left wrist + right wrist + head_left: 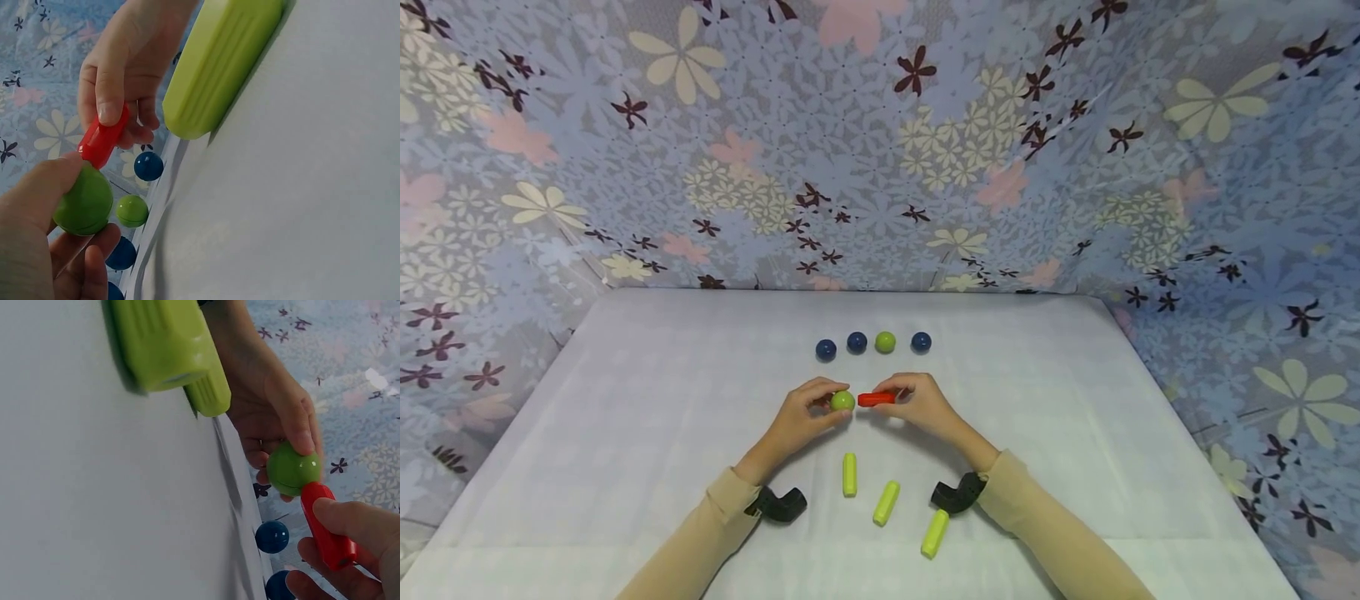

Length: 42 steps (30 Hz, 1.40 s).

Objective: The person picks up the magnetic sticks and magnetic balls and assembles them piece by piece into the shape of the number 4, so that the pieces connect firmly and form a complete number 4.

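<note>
My left hand holds a shiny green ball between thumb and fingers, over the middle of the table. Facing it, my right hand pinches a short red stick with rounded edges, its free end pointing at the ball. In the right wrist view the tip of the red stick meets the lower side of the green ball. The left wrist view shows the stick right at the top of the ball, beside my left thumb.
Behind the hands stand blue balls and another green ball in a row. Nearer lie three yellow-green sticks, one beside the black right wrist mount. A white cloth covers the table; flowered fabric hangs behind.
</note>
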Tool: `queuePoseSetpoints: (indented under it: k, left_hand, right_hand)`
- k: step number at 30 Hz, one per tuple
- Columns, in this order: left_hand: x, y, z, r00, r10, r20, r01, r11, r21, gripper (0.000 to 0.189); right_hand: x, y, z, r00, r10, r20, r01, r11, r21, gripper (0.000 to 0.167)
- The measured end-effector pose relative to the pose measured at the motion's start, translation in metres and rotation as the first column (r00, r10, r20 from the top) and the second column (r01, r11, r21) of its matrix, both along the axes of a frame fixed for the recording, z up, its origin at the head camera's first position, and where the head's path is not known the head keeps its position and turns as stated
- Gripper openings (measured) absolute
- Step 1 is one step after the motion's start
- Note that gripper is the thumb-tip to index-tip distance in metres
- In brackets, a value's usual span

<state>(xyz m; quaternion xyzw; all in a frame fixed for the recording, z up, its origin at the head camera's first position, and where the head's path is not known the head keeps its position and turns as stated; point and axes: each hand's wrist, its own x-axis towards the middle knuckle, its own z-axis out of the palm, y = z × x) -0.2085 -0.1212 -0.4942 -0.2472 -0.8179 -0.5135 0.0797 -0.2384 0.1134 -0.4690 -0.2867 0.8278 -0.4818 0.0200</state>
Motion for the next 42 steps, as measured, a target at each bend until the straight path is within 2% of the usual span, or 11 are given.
queuePoseSetpoints:
  k: [4, 8, 16, 22, 25, 31, 33, 36, 40, 42]
  left_hand:
    - [0.0, 0.001, 0.0, 0.999, 0.006, -0.042, -0.005, 1.0, 0.007, 0.04]
    - [0.0, 0.0, 0.0, 0.999, -0.002, -0.049, 0.002, 1.0, -0.005, 0.039]
    - [-0.002, -0.002, -0.003, 1.0, -0.009, -0.002, 0.009, 1.0, -0.006, 0.04]
    - [0.0, -0.004, -0.003, 0.999, -0.004, 0.048, 0.003, 1.0, 0.025, 0.039]
    - [0.001, -0.003, -0.003, 0.999, 0.001, 0.055, -0.002, 1.0, 0.016, 0.039]
    - [0.0, -0.002, -0.002, 0.997, 0.007, 0.078, -0.008, 1.0, 0.012, 0.041]
    - [0.0, -0.002, -0.002, 0.996, 0.01, 0.089, -0.012, 1.0, 0.015, 0.041]
    - [-0.001, -0.001, -0.001, 0.994, 0.015, 0.108, -0.018, 1.0, 0.022, 0.042]
    - [0.0, -0.002, -0.001, 0.991, 0.013, 0.135, -0.016, 1.0, 0.024, 0.041]
    - [0.001, -0.002, -0.002, 0.989, 0.008, 0.145, -0.011, 1.0, 0.023, 0.041]
  right_hand:
    - [0.001, -0.001, -0.002, 1.0, 0.012, -0.008, -0.012, 1.0, -0.001, 0.021]
    - [0.002, -0.003, -0.006, 1.0, 0.016, -0.005, -0.015, 1.0, 0.006, 0.022]
    - [0.003, -0.007, -0.011, 1.0, 0.007, 0.007, -0.007, 1.0, -0.01, 0.021]
    - [0.001, -0.006, -0.009, 0.997, 0.013, 0.072, -0.014, 1.0, 0.007, 0.028]
    - [0.002, -0.003, -0.004, 0.995, 0.008, 0.101, -0.01, 1.0, 0.014, 0.033]
    - [0.01, 0.001, 0.027, 0.995, 0.029, 0.09, -0.034, 0.998, 0.046, 0.033]
    - [0.01, 0.003, 0.032, 0.996, 0.032, 0.084, -0.035, 0.999, 0.037, 0.032]
    - [0.005, 0.008, 0.036, 0.998, -0.011, 0.062, 0.011, 1.0, -0.002, 0.027]
    - [-0.004, 0.017, 0.036, 0.991, -0.133, 0.02, 0.134, 0.99, -0.034, 0.02]
    - [-0.012, 0.024, 0.028, 0.981, -0.192, -0.007, 0.192, 0.98, -0.046, 0.018]
